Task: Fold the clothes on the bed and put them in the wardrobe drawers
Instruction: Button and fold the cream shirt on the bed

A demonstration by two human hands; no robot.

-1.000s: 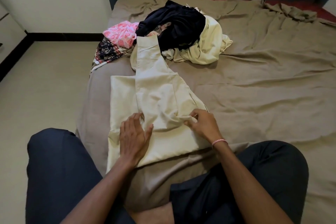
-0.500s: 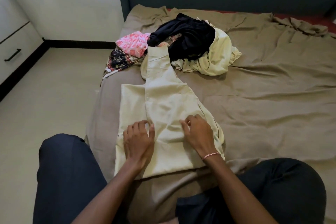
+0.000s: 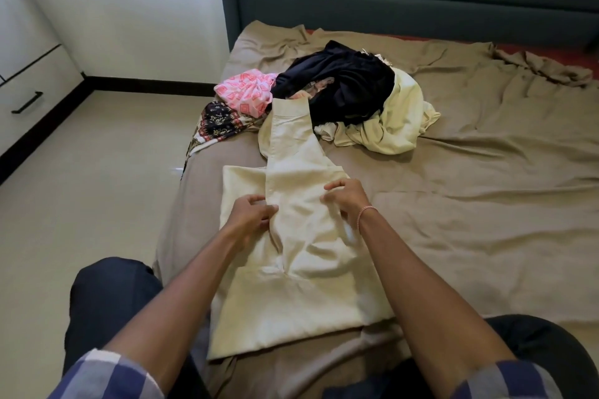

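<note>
Left hand (image 3: 251, 217), right hand (image 3: 346, 201) seemingly pinch cream shirt (image 3: 291, 301); pile (image 3: 340, 87) beyond.

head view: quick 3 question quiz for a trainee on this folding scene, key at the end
1. True or false: the left hand and the right hand both touch the cream shirt.
2. What lies on top of the pile beyond the shirt? A black garment; B striped towel; C blue jeans.
3. Fill in: the drawer handle shows near the ____ edge of the view.

Key: 1 true; 2 A; 3 left.
</note>
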